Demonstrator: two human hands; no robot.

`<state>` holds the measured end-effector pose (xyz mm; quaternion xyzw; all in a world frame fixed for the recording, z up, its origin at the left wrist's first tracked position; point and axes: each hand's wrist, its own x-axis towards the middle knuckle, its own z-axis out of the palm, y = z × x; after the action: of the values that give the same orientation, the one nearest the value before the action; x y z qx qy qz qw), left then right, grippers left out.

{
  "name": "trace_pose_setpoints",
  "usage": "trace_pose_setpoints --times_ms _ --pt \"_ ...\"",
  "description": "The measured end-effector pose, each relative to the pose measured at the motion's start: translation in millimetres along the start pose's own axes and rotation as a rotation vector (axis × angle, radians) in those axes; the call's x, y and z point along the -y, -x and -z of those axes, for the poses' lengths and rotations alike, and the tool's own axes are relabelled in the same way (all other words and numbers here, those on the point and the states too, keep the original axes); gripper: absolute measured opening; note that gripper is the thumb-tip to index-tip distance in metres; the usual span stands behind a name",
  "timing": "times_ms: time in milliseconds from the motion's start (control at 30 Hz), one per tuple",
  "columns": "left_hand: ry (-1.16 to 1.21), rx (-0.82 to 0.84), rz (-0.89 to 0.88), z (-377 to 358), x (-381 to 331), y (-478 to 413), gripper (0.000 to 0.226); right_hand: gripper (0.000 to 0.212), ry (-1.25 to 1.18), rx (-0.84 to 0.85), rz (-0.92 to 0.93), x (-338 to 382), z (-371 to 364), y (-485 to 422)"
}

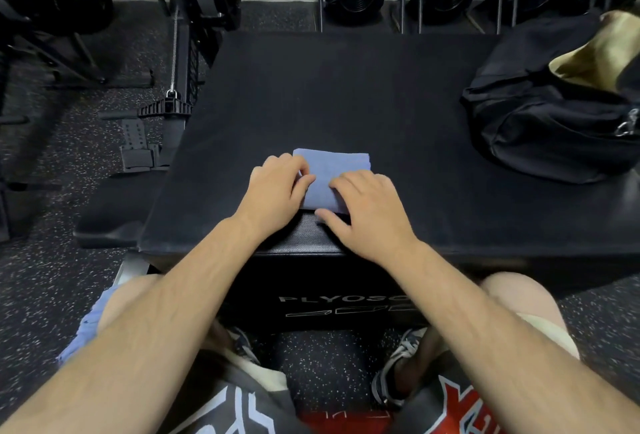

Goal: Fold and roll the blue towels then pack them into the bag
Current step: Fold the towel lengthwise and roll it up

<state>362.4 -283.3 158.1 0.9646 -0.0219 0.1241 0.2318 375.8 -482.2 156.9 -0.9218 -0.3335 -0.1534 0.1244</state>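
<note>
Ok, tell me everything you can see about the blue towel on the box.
The blue towel is a soft, light blue cloth folded into a small flat rectangle. It lies near the front edge of the black padded box, well apart from the black bag at the right. The left hand curls its fingers onto the towel's left edge, and the right hand rests over its near right corner.

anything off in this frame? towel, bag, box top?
Nothing stands out. The blue towel lies folded and square on the black box under the left hand and right hand. The black bag sits open at far right, tan lining showing.
</note>
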Motion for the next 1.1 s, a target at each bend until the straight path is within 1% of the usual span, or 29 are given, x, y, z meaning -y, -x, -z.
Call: trace_pose_setpoints --times_ms 67,133,167,233,267,300,333,433,467,567,633,700,733,800,867,1000,1100 --pt "-0.041 -0.080 -0.011 1 -1 -5 0.021 0.033 -0.021 0.029 -0.007 -4 -3 1" --pt "-0.060 -0.208 -0.116 2 -6 -6 0.019 0.025 -0.059 0.057 -0.034 -10 1 -9" --pt "-0.065 -0.223 -0.185 3 -8 -5 0.017 0.020 -0.079 0.078 -0.047 -12 4 -16" --pt "-0.103 -0.147 -0.311 3 -8 -4 0.017 0.022 -0.115 0.149 -0.079 -19 8 -32" --pt "-0.125 -0.098 -0.344 2 -6 -4 0.021 0.024 -0.124 0.185 -0.092 -21 7 -39" --pt "-0.133 -0.068 -0.347 -1 -2 -6 0.025 0.026 -0.127 0.199 -0.096 -23 6 -43" --pt "-0.128 -0.060 -0.326 -4 2 -10 0.028 0.028 -0.126 0.172 -0.085 -24 3 -46" --pt "-0.098 -0.067 -0.245 -10 9 -29 0.039 0.030 -0.190 -0.055 -0.033 -28 -8 -36" --pt "-0.084 -0.066 -0.237 -12 11 -35 0.041 0.032 -0.239 -0.081 -0.035 -32 -12 -31" --pt "-0.064 -0.047 -0.252 -20 18 -50 0.042 0.044 -0.348 0.000 -0.098 -49 -21 -25" --pt "-0.083 -0.068 -0.243 -23 18 -59 0.041 0.044 -0.337 0.040 -0.106 -58 -21 -36" --pt "-0.098 -0.130 -0.234 -21 15 -67 0.034 0.040 -0.344 0.087 -0.124 -63 -19 -49" --pt "-0.108 -0.160 -0.257 -19 13 -68 0.030 0.038 -0.359 0.113 -0.137 -66 -18 -55" --pt "-0.166 -0.184 -0.382 -16 12 -67 0.029 0.041 -0.371 0.164 -0.161 -73 -19 -64" --pt "-0.228 -0.130 -0.470 -18 14 -66 0.038 0.045 -0.356 0.214 -0.176 -78 -20 -70" --pt "-0.257 0.043 -0.389 -26 25 -85 0.066 0.037 -0.262 0.309 -0.237 -77 -19 -89" --pt "-0.310 0.178 -0.326 -20 24 -106 0.083 0.028 -0.318 0.307 -0.337 -75 -15 -102"
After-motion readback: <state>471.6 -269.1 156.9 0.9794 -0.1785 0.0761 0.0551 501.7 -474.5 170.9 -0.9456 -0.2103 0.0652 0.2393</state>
